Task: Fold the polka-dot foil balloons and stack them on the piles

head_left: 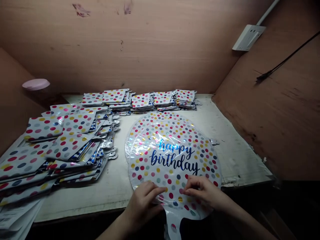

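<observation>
Neck (173, 225) of the flat foil balloon (171, 175) is closest to my camera, running off the bottom of the frame between two bare forearms (246, 216) and past the table's (240, 160) near edge. Balloon body: lying flat on the table, dead ahead, "happy birthday" reading upright from my side, round part going away from me.

Key relation, my call: neck-to-top axis points nearly straight away from me, hands on either side of it at the near end. Left hand (143, 201) is at the lower left rim and is the nearer one to the neck's root. Right hand (202, 189) is right of the axis, over the lower right dots. Fingertips face each other across the axis, apart. Most of the disc lies beyond both hands.

Hand states: left half-curled, index finger out over the film, thumb lower and separate; can't tell if the rim is gripped. Right has thumb and index drawn together at the film; can't tell if they pinch any.

Another dotted sheet (160, 116) peeks out behind, under the top one. Small tab (214, 142) sticks out right; I can't tell whose. Folded packets (78, 121) are piled left, well clear of the right hand.
</observation>
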The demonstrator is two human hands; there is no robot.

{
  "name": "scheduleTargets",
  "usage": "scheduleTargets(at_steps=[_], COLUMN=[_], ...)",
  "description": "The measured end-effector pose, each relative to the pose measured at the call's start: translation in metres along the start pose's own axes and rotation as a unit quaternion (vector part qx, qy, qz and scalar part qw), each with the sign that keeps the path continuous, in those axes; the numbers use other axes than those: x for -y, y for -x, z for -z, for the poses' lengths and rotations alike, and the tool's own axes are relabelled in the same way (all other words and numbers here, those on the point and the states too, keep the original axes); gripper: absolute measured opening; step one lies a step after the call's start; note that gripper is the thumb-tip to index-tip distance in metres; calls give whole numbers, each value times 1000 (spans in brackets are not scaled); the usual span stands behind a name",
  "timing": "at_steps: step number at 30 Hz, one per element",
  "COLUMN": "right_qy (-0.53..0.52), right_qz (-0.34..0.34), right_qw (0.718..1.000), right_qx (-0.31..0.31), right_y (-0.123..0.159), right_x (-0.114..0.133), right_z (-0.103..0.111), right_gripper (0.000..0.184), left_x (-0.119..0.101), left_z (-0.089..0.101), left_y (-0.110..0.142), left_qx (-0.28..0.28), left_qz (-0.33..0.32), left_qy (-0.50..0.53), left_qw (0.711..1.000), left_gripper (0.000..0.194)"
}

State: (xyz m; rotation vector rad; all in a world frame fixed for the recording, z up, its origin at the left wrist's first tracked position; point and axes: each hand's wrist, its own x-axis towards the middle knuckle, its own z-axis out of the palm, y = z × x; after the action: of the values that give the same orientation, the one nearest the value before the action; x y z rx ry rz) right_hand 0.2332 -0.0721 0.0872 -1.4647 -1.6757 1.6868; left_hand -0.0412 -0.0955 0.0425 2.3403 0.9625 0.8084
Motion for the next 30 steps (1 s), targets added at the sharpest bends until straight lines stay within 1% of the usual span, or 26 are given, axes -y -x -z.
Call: scheduleTargets(at_steps=[1,2,3,5,6,8,9,10,11,12,13,15,16,17,18,20,21,22,23,24,25,27,28,29,30], right_qy=[0,7,26,106,153,206,197,165,119,69,24,-41,-66,-89,-109,-113,-82,-24,59,151,237,344,370,384,392], right_qz=[6,14,29,82,114,160,159,140,109,75,46,13,2,-12,-29,-52,-45,-25,0,25,36,31,22,13,5], right_qw=[1000,1000,999,990,981,965,967,975,985,994,999,997,994,991,990,992,996,997,990,970,944,903,892,886,880], right_qx=[4,14,27,43,34,-11,-35,-52,-54,-38,-9,62,88,97,91,36,-11,-69,-130,-188,-227,-256,-258,-261,-267], right_y=[1,5,9,20,25,32,33,32,30,28,25,19,16,13,10,-2,-11,-21,-34,-49,-64,-96,-111,-124,-136], right_x=[0,-1,-1,-3,-5,-9,-11,-13,-14,-15,-15,-16,-16,-17,-18,-17,-15,-11,-6,0,5,14,17,18,18], right_z=[-2,-5,-8,-17,-23,-32,-34,-35,-34,-30,-26,-15,-10,-5,-2,6,11,18,26,35,45,61,67,72,74], right_gripper=[23,24,23,23,22,18,18,17,15,15,18,26,30,33,36,36,34,32,30,28,26,24,22,21,21], left_x=[-2,-4,-6,-10,-12,-14,-13,-12,-11,-9,-7,-5,-5,-5,-6,-10,-13,-15,-17,-18,-19,-19,-16,-12,-6], left_z=[-8,-13,-17,-21,-21,-22,-23,-24,-25,-26,-26,-24,-22,-20,-19,-18,-18,-18,-18,-17,-15,-8,-2,2,7], left_y=[2,3,4,4,4,4,4,4,5,5,6,7,8,9,10,16,20,24,28,31,32,26,19,8,-4], left_qx=[-39,-65,-80,-77,-69,-63,-64,-70,-78,-82,-83,-79,-77,-78,-86,-95,-88,-79,-63,-41,-18,4,7,6,2], left_qz=[-32,-55,-57,-9,20,49,41,22,-5,-32,-56,-100,-120,-138,-156,-180,-185,-187,-185,-184,-181,-183,-176,-154,-116], left_qy=[-11,-17,-19,-4,10,38,49,56,60,61,58,33,13,-10,-34,-70,-82,-88,-87,-82,-73,-58,-64,-86,-120], left_qw=[999,996,995,997,997,996,996,996,995,994,993,991,990,987,983,977,975,975,977,979,981,981,982,984,986], left_gripper=[28,20,14,11,11,11,11,12,12,13,14,15,17,17,16,14,14,15,16,17,16,20,26,33,40])
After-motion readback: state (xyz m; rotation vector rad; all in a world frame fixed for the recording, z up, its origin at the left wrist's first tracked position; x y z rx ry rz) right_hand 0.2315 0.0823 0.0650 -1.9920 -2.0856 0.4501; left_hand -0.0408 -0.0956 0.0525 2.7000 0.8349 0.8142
